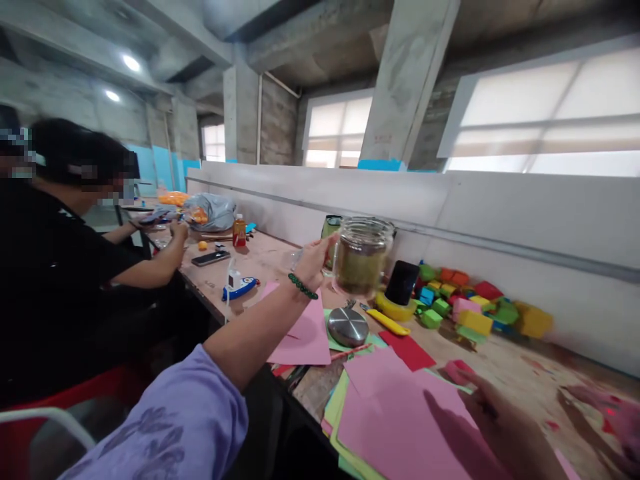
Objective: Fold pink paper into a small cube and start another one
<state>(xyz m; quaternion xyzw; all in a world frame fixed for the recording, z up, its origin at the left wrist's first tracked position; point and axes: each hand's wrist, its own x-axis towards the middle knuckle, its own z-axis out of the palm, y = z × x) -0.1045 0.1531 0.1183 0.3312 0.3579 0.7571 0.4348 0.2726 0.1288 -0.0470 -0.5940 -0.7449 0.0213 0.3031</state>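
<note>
My left hand [316,261], wearing a green bead bracelet [303,287], is stretched forward and closed on the side of a clear glass mug [361,263]. The mug is upright, lidless and filled with greenish-brown liquid, held above the table. Beneath it a round steel lid [349,327] lies on coloured paper. At lower right, my right hand [495,417] is blurred over a stack of pink paper sheets [385,413]. Its fingertips appear closed on a small pink piece [459,371], whose kind I cannot make out.
Several colourful paper blocks [470,310] lie against the white partition. Near them are a phone [402,283], yellow tape [395,308] and a yellow cutter [387,321]. A blurred hand [603,407] shows at far right. A person in black [65,253] works on the left.
</note>
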